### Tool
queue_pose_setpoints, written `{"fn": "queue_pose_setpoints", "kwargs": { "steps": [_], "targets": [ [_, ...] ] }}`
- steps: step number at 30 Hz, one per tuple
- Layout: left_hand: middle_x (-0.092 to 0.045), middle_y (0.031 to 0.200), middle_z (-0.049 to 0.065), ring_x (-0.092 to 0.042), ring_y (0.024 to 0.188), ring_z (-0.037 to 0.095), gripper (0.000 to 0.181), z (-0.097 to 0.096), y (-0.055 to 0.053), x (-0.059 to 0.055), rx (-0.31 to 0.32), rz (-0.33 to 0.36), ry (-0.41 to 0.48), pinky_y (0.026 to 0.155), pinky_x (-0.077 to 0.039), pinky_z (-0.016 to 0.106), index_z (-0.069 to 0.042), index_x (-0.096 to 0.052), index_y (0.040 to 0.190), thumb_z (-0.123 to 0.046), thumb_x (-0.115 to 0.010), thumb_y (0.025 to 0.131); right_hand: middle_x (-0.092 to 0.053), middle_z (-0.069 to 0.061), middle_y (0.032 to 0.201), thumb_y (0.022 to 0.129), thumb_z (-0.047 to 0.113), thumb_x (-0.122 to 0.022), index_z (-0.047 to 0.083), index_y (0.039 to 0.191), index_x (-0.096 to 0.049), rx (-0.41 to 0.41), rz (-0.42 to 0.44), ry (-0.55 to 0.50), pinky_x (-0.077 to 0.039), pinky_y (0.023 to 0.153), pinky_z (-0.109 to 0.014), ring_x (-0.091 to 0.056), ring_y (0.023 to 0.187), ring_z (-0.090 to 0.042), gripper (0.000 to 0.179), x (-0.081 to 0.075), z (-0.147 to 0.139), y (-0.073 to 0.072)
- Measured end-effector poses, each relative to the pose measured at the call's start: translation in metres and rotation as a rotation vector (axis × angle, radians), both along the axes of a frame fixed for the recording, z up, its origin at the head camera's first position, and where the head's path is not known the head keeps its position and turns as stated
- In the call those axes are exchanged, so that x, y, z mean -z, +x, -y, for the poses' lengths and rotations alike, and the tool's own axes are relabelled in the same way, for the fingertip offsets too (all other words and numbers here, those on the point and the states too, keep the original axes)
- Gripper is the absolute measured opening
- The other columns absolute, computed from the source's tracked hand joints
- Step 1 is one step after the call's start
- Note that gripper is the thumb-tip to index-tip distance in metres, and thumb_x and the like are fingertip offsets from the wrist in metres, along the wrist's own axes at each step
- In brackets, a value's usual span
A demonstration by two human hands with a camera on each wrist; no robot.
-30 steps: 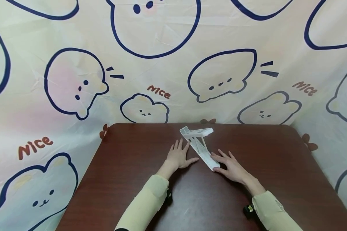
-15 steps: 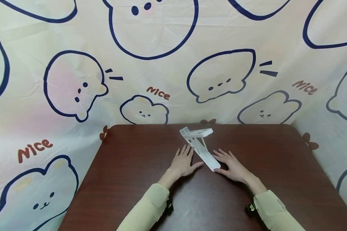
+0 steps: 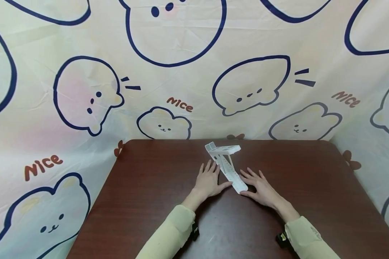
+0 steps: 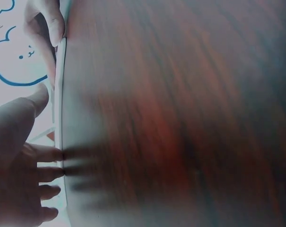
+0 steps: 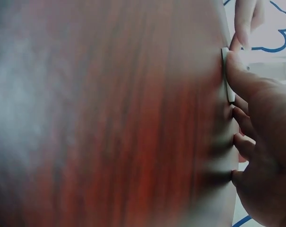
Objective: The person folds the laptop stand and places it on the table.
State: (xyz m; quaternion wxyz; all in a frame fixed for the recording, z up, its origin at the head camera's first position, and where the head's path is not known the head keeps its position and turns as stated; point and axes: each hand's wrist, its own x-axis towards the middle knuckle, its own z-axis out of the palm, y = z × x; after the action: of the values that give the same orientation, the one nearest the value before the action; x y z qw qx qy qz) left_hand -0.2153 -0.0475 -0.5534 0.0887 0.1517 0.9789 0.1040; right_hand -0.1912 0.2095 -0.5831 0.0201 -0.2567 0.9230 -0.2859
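A white folding stand sits at a slant on the table, its long flat base pointing toward me and its upper arm raised on a thin strut. My left hand lies along the base's left side, fingers straight, with the thumb tip right at the near edge. At the near end, my right hand pinches the base between thumb and index finger, the other fingers spread on the table. From the left wrist, the base shows as a thin pale strip. In the right wrist view, its end sits against the right thumb.
The dark brown wooden table has rounded far corners. Behind it hangs a pale cloth printed with cartoon bears. A black wrist camera is strapped under the right sleeve.
My left hand has slid right and slightly nearer, bringing its thumb to the stand's edge. The right hand stays at the near end, and the stand keeps about the same place.
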Motion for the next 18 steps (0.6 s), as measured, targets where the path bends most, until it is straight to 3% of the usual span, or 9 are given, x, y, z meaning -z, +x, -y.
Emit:
{"fn": "queue_pose_setpoints", "kwargs": {
  "steps": [3, 8, 11, 18],
  "targets": [
    [-0.033, 0.181, 0.014, -0.018, 0.174, 0.032, 0.108, -0.001, -0.010, 0.023, -0.011, -0.025, 0.056, 0.141, -0.015, 0.060, -0.005, -0.042, 0.168, -0.086, -0.054, 0.097, -0.053, -0.020, 0.167, 0.096, 0.030, -0.085, 0.001, 0.154, -0.061, -0.004, -0.016, 0.015, -0.018, 0.126, -0.085, -0.034, 0.163, -0.052, 0.069, 0.000, 0.003, 0.002],
    [-0.036, 0.180, 0.010, -0.020, 0.173, 0.033, 0.119, -0.001, -0.020, 0.049, -0.016, -0.096, 0.013, 0.141, -0.012, 0.060, -0.006, -0.041, 0.169, -0.093, -0.057, 0.089, -0.054, -0.019, 0.167, 0.096, 0.031, -0.085, 0.001, 0.153, -0.062, -0.027, -0.052, 0.058, -0.024, 0.124, -0.086, -0.036, 0.162, -0.052, 0.068, -0.002, 0.011, 0.005],
    [-0.035, 0.180, 0.007, -0.021, 0.173, 0.034, 0.121, 0.000, -0.023, 0.055, -0.008, -0.118, -0.002, 0.141, -0.013, 0.061, -0.007, -0.040, 0.170, -0.093, -0.062, 0.087, -0.056, -0.018, 0.165, 0.095, 0.032, -0.085, 0.001, 0.152, -0.063, -0.027, -0.073, 0.079, -0.027, 0.123, -0.085, -0.038, 0.161, -0.051, 0.068, -0.002, 0.013, 0.007],
    [-0.035, 0.181, 0.007, -0.023, 0.172, 0.037, 0.118, 0.001, -0.023, 0.051, 0.018, -0.104, 0.016, 0.140, -0.016, 0.062, -0.007, -0.040, 0.170, -0.088, -0.066, 0.088, -0.059, -0.017, 0.163, 0.094, 0.031, -0.086, 0.002, 0.151, -0.064, -0.039, -0.093, 0.072, -0.028, 0.122, -0.086, -0.041, 0.160, -0.051, 0.067, -0.001, 0.013, 0.008]
  ]
}}
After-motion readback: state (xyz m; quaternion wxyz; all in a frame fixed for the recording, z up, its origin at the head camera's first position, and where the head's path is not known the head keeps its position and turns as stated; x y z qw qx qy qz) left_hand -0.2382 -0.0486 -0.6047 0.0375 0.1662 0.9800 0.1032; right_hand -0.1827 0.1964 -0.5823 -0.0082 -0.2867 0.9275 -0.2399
